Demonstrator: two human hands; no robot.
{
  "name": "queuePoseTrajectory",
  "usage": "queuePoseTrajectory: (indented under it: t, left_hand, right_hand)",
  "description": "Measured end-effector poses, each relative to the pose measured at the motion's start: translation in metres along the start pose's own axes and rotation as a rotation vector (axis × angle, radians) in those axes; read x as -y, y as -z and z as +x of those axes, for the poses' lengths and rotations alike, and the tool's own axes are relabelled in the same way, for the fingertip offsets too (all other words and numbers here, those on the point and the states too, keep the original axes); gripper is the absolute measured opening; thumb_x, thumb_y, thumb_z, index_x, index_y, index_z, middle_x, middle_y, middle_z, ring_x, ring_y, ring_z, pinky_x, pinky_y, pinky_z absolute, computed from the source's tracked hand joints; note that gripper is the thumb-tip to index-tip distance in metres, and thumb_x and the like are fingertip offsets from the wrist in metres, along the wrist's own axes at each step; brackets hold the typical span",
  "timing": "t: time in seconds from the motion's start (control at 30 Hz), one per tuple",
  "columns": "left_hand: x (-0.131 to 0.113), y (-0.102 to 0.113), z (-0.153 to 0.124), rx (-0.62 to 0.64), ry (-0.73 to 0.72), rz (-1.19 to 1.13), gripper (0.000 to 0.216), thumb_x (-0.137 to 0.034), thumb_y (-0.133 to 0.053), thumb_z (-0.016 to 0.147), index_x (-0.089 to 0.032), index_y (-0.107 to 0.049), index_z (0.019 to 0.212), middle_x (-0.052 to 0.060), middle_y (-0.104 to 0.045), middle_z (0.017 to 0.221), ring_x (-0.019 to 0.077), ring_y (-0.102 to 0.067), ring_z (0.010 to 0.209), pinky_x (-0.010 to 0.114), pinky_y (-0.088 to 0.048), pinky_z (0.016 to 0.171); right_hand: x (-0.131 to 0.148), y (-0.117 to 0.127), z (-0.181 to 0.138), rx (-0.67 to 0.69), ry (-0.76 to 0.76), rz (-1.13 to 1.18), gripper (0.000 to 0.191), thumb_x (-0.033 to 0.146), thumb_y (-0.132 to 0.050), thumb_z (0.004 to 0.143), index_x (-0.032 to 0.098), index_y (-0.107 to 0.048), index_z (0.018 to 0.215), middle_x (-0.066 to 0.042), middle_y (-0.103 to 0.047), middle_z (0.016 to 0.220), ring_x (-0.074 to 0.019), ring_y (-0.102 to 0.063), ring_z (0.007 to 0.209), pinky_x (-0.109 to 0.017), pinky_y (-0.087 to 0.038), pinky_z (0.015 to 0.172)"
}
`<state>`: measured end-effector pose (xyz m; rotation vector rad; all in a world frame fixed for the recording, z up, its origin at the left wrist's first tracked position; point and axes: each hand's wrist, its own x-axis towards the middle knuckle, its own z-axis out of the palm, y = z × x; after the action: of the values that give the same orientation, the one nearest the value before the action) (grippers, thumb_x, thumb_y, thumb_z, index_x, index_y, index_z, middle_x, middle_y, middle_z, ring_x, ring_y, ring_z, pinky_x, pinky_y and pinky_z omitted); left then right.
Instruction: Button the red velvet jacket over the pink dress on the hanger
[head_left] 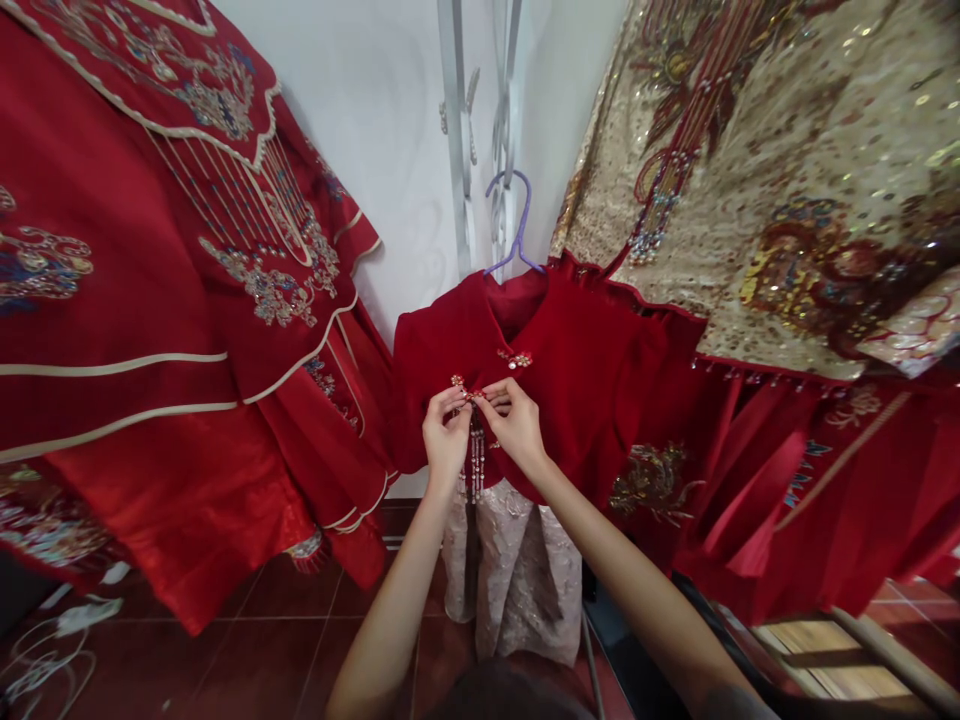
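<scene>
A small clasp (474, 396) on the front of a red jacket (585, 390) is pinched by the left hand (445, 432) and right hand (516, 422), each grip closed on it. Beaded strings (478, 462) dangle just below; a purple hanger (519, 235) carries the jacket.

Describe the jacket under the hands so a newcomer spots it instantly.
Find the pale rack between the embroidered red robe and the sequinned gold garment. The jacket hangs in front, from a purple hanger. Unlike those neighbours, its red front is mostly plain, with a beaded tassel below the fingers.
</scene>
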<state>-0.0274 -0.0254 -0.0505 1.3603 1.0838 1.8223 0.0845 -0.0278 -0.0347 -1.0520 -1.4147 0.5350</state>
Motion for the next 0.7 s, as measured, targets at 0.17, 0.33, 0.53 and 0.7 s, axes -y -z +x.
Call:
queuePoseTrajectory:
  t: [0.17, 0.33, 0.53, 0.7]
  left_hand:
    - [-0.002, 0.005, 0.003, 0.029, 0.002, 0.015, 0.024, -0.025, -0.068, 0.076, -0.015, -0.066, 0.098, 0.01, -0.07, 0.104, 0.0168, -0.067, 0.094, 0.032, -0.055, 0.088]
    - [-0.004, 0.015, 0.007, 0.056, -0.035, 0.094, 0.023, -0.022, -0.066, 0.076, -0.015, -0.07, 0.097, 0.009, -0.072, 0.099, 0.016, -0.069, 0.087, 0.03, -0.056, 0.084]
    - [-0.011, 0.025, 0.019, 0.152, -0.07, 0.207, 0.02, -0.029, -0.068, 0.076, -0.014, -0.071, 0.09, 0.008, -0.073, 0.09, 0.0159, -0.069, 0.081, 0.029, -0.057, 0.078]
    - [0.0, 0.03, 0.005, 0.113, -0.068, 0.14, 0.021, -0.028, -0.063, 0.081, -0.016, -0.065, 0.098, 0.008, -0.07, 0.099, 0.0156, -0.068, 0.088, 0.028, -0.056, 0.08]
  right_hand:
    - [0.002, -0.002, 0.002, 0.029, 0.003, 0.013, 0.015, 0.034, -0.063, 0.081, 0.02, -0.058, 0.086, -0.004, -0.066, 0.084, -0.0159, -0.065, 0.074, -0.03, -0.057, 0.07]
    - [0.001, -0.004, 0.002, 0.028, 0.02, 0.028, 0.017, 0.036, -0.062, 0.083, 0.02, -0.059, 0.087, -0.004, -0.067, 0.086, -0.0159, -0.065, 0.075, -0.03, -0.057, 0.07]
    - [0.003, -0.006, 0.006, 0.005, 0.053, 0.02, 0.018, 0.037, -0.06, 0.085, 0.019, -0.062, 0.088, -0.004, -0.067, 0.086, -0.0156, -0.065, 0.075, -0.029, -0.058, 0.069]
    - [-0.002, 0.008, -0.01, 0.067, 0.061, 0.038, 0.021, 0.032, -0.05, 0.091, 0.02, -0.065, 0.099, -0.005, -0.071, 0.101, -0.0162, -0.068, 0.089, -0.028, -0.058, 0.077]
